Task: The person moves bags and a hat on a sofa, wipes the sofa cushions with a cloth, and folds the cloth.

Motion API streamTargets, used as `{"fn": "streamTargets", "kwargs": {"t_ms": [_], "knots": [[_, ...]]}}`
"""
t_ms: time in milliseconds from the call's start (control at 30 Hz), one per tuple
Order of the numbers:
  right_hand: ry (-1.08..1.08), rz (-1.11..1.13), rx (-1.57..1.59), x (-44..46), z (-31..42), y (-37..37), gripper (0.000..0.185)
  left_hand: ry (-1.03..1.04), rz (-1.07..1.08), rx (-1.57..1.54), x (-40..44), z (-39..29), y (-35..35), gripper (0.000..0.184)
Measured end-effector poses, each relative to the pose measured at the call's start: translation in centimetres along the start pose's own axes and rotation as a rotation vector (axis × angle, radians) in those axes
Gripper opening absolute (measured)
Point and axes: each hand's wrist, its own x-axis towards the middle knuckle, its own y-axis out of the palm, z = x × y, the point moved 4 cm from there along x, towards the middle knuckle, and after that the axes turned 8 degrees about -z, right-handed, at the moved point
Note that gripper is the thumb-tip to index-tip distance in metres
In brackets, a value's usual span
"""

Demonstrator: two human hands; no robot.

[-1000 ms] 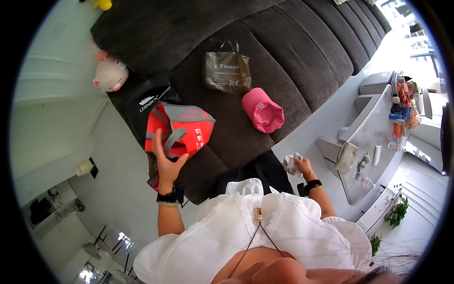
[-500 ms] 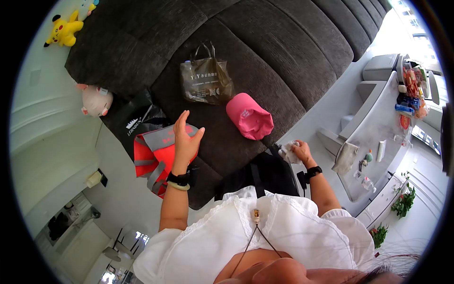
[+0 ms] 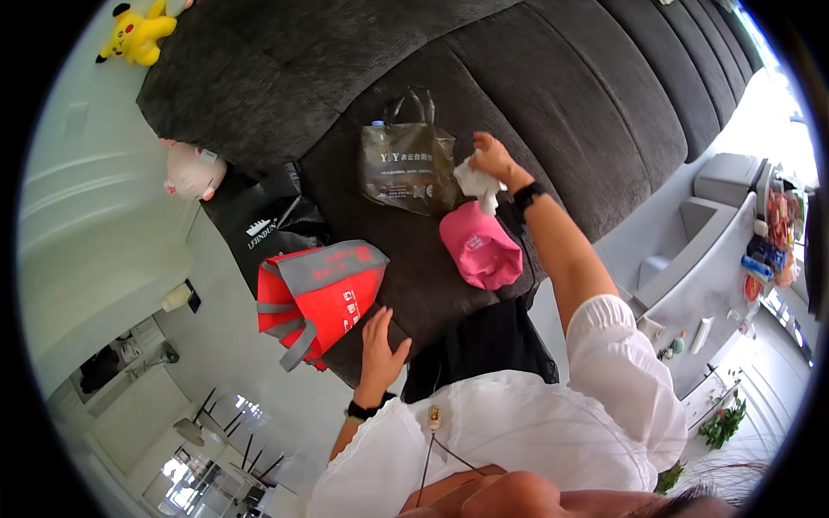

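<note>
My right hand (image 3: 498, 162) holds a crumpled white cloth (image 3: 477, 183) over the sofa, just above a pink cap (image 3: 481, 249). To the cloth's left a translucent brown bag (image 3: 406, 168) stands with its handles up, a blue bottle cap showing at its top. My left hand (image 3: 380, 358) has its fingers apart and holds nothing; it is near the sofa's front edge, to the lower right of a red and grey bag (image 3: 332, 298). Behind that bag lies a black bag (image 3: 263, 220) with white lettering.
The dark grey sofa (image 3: 570, 112) spans the view. A pink plush pig (image 3: 195, 171) and a yellow plush toy (image 3: 136, 34) are at the left. On the right is a counter (image 3: 704, 293) with packages. Black fabric (image 3: 484, 350) hangs near my lap.
My right hand has moved up and inward over the sofa with the white cloth. My left hand has dropped away from the red bag, back toward my body. The view has shifted.
</note>
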Motion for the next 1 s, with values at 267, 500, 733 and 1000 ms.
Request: {"fn": "streamTargets", "kwargs": {"t_ms": [267,500,733,1000], "knots": [[0.075,0.047,-0.166,12.2,4.9,6.5,0.092,-0.291,-0.051,-0.028,-4.0,5.3,0.9,0.062],[0.447,0.109,0.106,14.6,2.8,13.4,0.06,-0.363,-0.032,-0.108,-4.5,6.4,3.5,0.062],[0.285,0.085,0.145,13.2,3.8,16.1,0.037,-0.366,-0.043,-0.114,-4.9,7.6,2.6,0.059],[0.005,0.789,0.422,-2.6,16.4,9.3,0.032,-0.284,-0.02,-0.143,-6.5,9.0,2.4,0.057]]}}
